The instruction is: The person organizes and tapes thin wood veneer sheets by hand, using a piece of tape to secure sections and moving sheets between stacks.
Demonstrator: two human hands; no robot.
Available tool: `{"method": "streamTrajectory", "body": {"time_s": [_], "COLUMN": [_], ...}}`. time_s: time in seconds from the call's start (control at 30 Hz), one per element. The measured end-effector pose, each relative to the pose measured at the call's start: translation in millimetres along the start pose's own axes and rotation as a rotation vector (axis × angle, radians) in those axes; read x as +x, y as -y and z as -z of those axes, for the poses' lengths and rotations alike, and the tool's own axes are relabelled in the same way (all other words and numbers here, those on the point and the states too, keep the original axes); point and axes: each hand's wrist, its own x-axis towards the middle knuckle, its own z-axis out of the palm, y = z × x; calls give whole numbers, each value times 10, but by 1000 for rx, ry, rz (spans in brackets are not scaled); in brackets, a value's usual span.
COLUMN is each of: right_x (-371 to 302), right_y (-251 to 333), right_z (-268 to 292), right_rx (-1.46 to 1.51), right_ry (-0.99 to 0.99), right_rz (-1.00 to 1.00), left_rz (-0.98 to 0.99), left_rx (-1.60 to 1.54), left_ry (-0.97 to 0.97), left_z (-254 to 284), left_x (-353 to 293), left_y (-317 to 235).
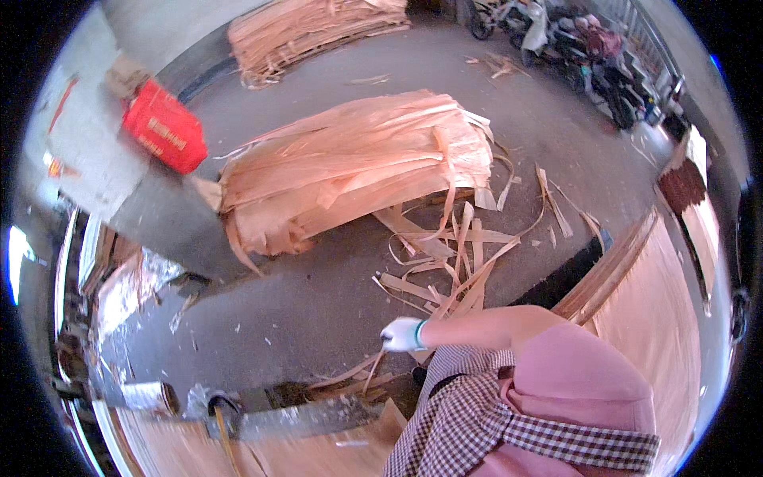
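Observation:
My right hand [402,335], in a white glove with a green cuff, is stretched out low over the floor at the middle of the view. Its fingers look closed round the top of a thin wood veneer strip [373,370] that hangs toward scraps below. Just beyond it lies a loose tangle of pale veneer strips [469,254]. Behind that rests a large bundle of thin wood veneer sheets [342,167], with ragged ends. A pink sleeve and a checkered apron [453,413] fill the lower right. My left hand does not show.
Another veneer stack [318,36] stands at the back. Motorbikes [588,48] are parked far right. A red bag [165,127] is against the grey pillar [159,215]. Pale veneer sheets [644,318] stand close on the right. A wood sheet [175,445] lies along the lower left.

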Motion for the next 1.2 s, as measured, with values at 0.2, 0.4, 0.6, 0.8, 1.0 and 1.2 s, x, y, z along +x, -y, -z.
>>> {"method": "streamTrajectory", "body": {"time_s": [0.2, 0.4, 0.6, 0.8, 1.0, 1.2], "right_x": [617, 1968, 3290, 4088, 3602, 3501], "right_y": [-1598, -2718, -3416, -3448, -3217, -4918], "right_z": [1458, 2874, 4087, 4431, 3990, 4701], "right_rx": [208, 359, 271, 67, 111, 1211], "right_ry": [-380, -594, -530, -267, -248, -1330], "right_rz": [-483, -446, -455, -269, 172, -903], "left_rz": [-185, -227, -282, 286, 420, 389], "left_rx": [-209, -411, -565, -722, -680, -689], "left_ry": [311, 545, 1067, 1065, 1158, 1218], "left_z": [-755, -1517, -1801, -1991, -2171, -2392], "left_x": [1317, 1562, 1556, 1722, 1921, 2030], "left_y": [-1489, -2922, -3779, -4156, -4310, -4410]}}
